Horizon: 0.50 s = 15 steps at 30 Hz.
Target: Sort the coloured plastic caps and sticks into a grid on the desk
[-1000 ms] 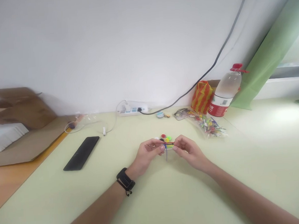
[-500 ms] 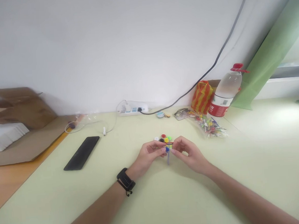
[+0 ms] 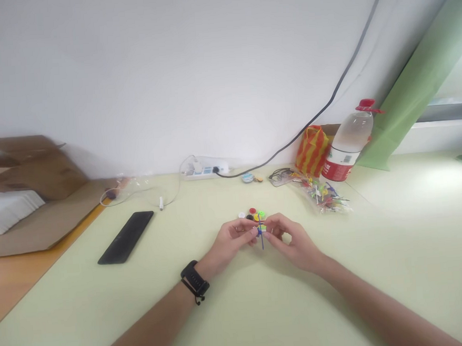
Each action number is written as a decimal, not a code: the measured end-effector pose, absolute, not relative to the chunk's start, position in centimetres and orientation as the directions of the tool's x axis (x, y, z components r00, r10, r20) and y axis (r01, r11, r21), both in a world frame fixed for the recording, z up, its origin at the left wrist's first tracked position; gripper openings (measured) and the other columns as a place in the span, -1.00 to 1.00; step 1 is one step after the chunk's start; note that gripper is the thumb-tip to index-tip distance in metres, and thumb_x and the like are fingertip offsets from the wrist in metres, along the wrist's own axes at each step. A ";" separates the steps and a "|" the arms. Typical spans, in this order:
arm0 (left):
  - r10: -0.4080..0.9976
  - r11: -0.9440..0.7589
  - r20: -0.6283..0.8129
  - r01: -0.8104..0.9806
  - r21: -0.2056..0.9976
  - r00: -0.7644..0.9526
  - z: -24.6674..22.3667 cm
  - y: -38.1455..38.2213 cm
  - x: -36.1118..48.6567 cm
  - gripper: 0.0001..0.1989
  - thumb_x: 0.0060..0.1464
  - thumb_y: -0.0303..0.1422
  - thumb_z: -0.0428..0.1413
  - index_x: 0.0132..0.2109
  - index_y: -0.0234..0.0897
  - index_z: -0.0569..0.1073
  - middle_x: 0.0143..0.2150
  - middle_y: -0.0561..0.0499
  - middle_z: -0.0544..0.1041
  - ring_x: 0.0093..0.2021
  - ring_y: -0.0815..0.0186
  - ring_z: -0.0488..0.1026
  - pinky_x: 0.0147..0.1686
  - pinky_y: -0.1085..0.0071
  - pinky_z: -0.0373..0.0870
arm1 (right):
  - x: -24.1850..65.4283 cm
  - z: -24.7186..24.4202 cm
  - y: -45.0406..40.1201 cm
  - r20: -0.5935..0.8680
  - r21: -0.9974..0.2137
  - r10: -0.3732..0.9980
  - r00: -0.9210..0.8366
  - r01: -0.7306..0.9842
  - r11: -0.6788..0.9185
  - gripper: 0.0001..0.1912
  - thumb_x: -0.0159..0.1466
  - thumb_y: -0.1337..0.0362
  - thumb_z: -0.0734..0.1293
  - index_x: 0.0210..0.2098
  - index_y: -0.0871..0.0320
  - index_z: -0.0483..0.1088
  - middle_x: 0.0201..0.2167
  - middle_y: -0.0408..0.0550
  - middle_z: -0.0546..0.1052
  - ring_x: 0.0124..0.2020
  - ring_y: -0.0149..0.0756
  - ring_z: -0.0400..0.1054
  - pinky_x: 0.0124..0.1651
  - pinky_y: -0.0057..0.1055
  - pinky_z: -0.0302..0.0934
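Observation:
My left hand (image 3: 233,241) is closed in a pinch on a small blue plastic piece (image 3: 259,232). A thin blue strip (image 3: 262,242) stands upright across it, between the two hands. My right hand (image 3: 289,238) is closed too, its thumb and fingertips meeting the same small piece from the other side. Between the forefingers runs a short thin red stick (image 3: 261,222). Just beyond my fingers lie several small round coloured pieces, among them a red one (image 3: 252,211), a white one (image 3: 242,215) and a green one (image 3: 261,214). My fingers partly hide a yellow-green piece.
A black phone-like slab (image 3: 127,237) lies left of my hands. Behind are a power strip (image 3: 206,169) with cables and a round tin-like item (image 3: 247,177). To the right stand a large bottle (image 3: 345,144), a striped bag (image 3: 312,149) and a clear bag of coloured parts (image 3: 327,195). Cardboard (image 3: 56,217) lies at left.
The blue strip between my hands has turned: blurred and mostly below my fingers before, it now stands sharper and reaches higher. Both hands stay almost in place.

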<state>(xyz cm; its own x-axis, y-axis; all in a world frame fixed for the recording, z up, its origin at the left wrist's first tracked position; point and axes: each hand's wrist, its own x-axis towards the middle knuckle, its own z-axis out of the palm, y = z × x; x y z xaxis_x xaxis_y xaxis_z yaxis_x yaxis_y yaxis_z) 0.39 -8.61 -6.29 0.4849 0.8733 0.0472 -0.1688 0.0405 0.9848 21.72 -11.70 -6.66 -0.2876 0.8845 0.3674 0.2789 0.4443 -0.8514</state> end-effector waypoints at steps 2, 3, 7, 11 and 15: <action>0.879 0.059 0.025 -0.161 0.985 0.476 -6.5 -8.5 0.3 -0.72 0.14 -0.22 0.33 -0.09 -0.33 0.62 -0.33 -0.02 0.54 -0.35 0.38 0.42 -0.25 0.42 0.38 | 21.9 -6.9 -11.7 0.414 -0.792 0.859 -0.300 0.347 0.503 -0.73 0.44 0.22 0.27 0.12 0.03 0.35 -0.34 -0.13 0.47 -0.41 -0.35 0.34 -0.34 -0.38 0.30; 0.881 0.074 0.010 -0.159 0.984 0.473 -6.6 -8.4 0.3 -0.71 0.13 -0.21 0.33 -0.10 -0.34 0.61 -0.34 -0.02 0.53 -0.35 0.38 0.42 -0.26 0.41 0.37 | 22.0 -6.9 -11.8 0.442 -0.758 0.841 -0.312 0.372 0.536 -0.68 0.45 0.23 0.26 0.18 0.02 0.32 -0.33 -0.13 0.47 -0.41 -0.36 0.34 -0.33 -0.38 0.32; 0.887 0.137 -0.049 -0.160 0.978 0.459 -6.6 -8.3 0.2 -0.68 0.10 -0.19 0.35 -0.12 -0.36 0.62 -0.32 -0.04 0.54 -0.36 0.38 0.40 -0.27 0.42 0.36 | 22.0 -6.8 -11.9 0.587 -0.561 0.713 -0.383 0.443 0.699 -0.52 0.46 0.31 0.22 0.34 -0.05 0.19 -0.26 -0.11 0.51 -0.42 -0.37 0.35 -0.33 -0.40 0.34; 0.886 0.172 -0.081 -0.161 0.972 0.457 -6.3 -8.3 0.1 -0.67 0.08 -0.19 0.36 -0.12 -0.36 0.63 -0.36 -0.02 0.52 -0.39 0.39 0.39 -0.29 0.43 0.35 | 22.1 -6.7 -12.1 0.673 -0.294 0.558 -0.485 0.517 0.804 -0.38 0.45 0.31 0.24 0.43 -0.05 0.00 -0.10 -0.01 0.55 -0.33 -0.31 0.43 -0.25 -0.33 0.39; 0.881 0.196 -0.092 -0.180 0.964 0.464 -6.4 -8.3 0.1 -0.69 0.08 -0.21 0.37 -0.16 -0.37 0.63 -0.36 -0.03 0.53 -0.39 0.40 0.39 -0.28 0.43 0.34 | 22.7 -7.1 -11.9 0.709 -0.175 0.514 -0.483 0.586 0.792 -0.24 0.43 0.24 0.29 0.45 0.02 -0.21 0.06 0.15 0.51 -0.21 -0.18 0.48 -0.19 -0.23 0.40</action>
<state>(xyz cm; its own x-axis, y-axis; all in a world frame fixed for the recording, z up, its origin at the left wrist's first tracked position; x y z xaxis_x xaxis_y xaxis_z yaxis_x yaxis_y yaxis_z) 0.07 -8.32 -6.35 0.4644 0.8808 -0.0920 -0.1800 0.1956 0.9640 22.74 -11.88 -7.11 -0.4832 0.5138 0.7089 0.5856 0.7916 -0.1746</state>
